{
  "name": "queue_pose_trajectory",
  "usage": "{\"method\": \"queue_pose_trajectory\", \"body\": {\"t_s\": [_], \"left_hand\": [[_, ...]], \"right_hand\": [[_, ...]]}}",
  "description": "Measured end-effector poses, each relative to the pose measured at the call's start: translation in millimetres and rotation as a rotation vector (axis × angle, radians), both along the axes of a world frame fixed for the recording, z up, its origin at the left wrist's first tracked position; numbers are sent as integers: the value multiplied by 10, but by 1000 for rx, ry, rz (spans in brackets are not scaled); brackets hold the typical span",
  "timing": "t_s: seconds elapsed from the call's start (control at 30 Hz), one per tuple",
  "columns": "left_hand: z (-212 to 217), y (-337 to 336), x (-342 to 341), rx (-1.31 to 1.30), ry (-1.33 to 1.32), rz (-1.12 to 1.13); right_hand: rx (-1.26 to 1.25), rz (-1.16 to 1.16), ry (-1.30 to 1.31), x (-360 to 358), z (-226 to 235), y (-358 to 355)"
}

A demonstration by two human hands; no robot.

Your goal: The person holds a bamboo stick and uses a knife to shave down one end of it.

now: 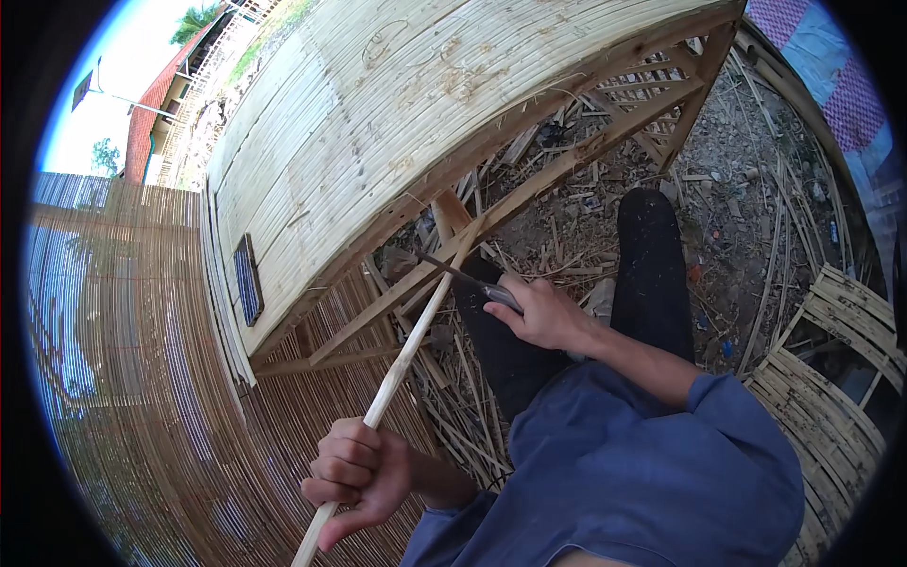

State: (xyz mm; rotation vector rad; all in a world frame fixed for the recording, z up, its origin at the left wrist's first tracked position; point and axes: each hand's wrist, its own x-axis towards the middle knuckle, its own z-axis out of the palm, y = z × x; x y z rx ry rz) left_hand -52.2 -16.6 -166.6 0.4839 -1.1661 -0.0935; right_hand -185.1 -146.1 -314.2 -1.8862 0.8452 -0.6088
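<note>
A long pale bamboo strip (406,354) runs slantwise from the lower left up toward the table's underframe. My left hand (364,472) is closed round its lower part, the fingers wrapped and the thumb stretched along it. My right hand (540,314) grips the dark handle of a knife (463,275). The knife's narrow blade lies across the strip near its far end; whether it bites into the wood cannot be made out. The strip's far end reaches the wooden crossbar (567,161) below the tabletop.
A bamboo-slat table (368,132) with curled shavings stands ahead, a dark phone (248,279) at its left end. A bamboo screen (132,378) rises at left. Shavings and offcuts litter the ground (746,208). A bamboo-slat seat (822,397) is at right, cloth (855,94) beyond.
</note>
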Motion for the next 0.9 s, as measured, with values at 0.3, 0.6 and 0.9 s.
{"method": "queue_pose_trajectory", "body": {"t_s": [0.3, 0.6, 0.9], "left_hand": [[6, -12, -33, 15, 44, 43], [34, -30, 46, 12, 60, 55], [30, -33, 75, 15, 52, 44]], "right_hand": [[48, -19, -181, 137, -469, 28], [0, 149, -191, 52, -22, 54], [92, 2, -38, 65, -68, -81]]}}
